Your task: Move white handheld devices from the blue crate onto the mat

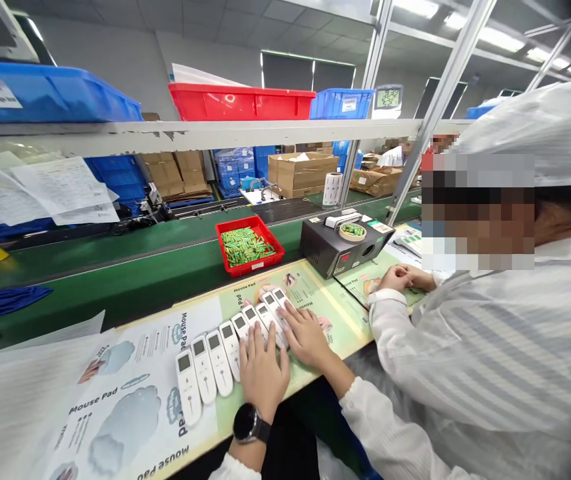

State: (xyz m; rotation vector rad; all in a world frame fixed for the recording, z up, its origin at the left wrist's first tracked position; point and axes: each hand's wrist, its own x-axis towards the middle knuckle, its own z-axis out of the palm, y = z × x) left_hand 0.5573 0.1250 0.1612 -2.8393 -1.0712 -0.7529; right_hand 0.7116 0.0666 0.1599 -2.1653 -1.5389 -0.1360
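Note:
A row of several white handheld devices [205, 367] with small grey screens lies side by side on a printed "Mouse Pad" sheet [140, 393] at the bench's front edge. My left hand [261, 372], with a black watch on its wrist, rests flat on the middle of the row, fingers stretched out. My right hand [306, 335] lies flat just to the right, fingertips on the devices at the far end of the row [276, 301]. Neither hand grips anything.
A red tray of green cells [249, 245] sits on the green conveyor [130, 280]. To its right stands a black box [338, 248] with a tape roll on top. A co-worker in white sits close on my right, hands [406, 277] together on the bench. Blue and red bins line the shelf above.

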